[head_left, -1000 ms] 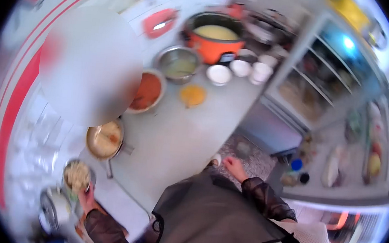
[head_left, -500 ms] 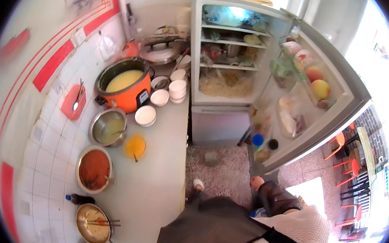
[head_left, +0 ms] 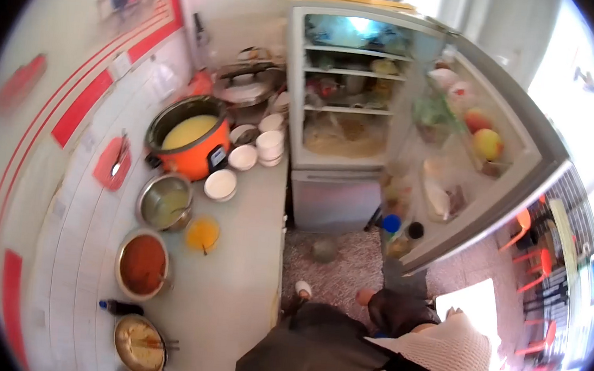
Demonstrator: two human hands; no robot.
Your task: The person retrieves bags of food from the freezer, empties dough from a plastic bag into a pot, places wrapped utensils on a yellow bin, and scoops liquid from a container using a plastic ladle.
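The right hand (head_left: 365, 297) is low and ahead of the body, blurred; whether its fingers are apart or together cannot be told, and nothing shows in it. The left hand is out of view. The fridge door (head_left: 475, 208) stands open ahead and to the right of the hand, lower corner near it — contact is not evident. The fridge (head_left: 338, 200) stands straight ahead of the hand. Any handling of the door is best done slowly by its outer edge; a jerk could upset the blue-capped bottle (head_left: 390, 223) and black-capped bottle (head_left: 415, 230) low on its inner side. Edges noted: the counter (head_left: 233, 272) ends to the hand's left, with stacked white bowls (head_left: 270, 146) near that edge, farther ahead. The speckled floor (head_left: 340, 260) between counter and door offers the best moving room; a white flat surface (head_left: 469, 296) limits travel rightward.
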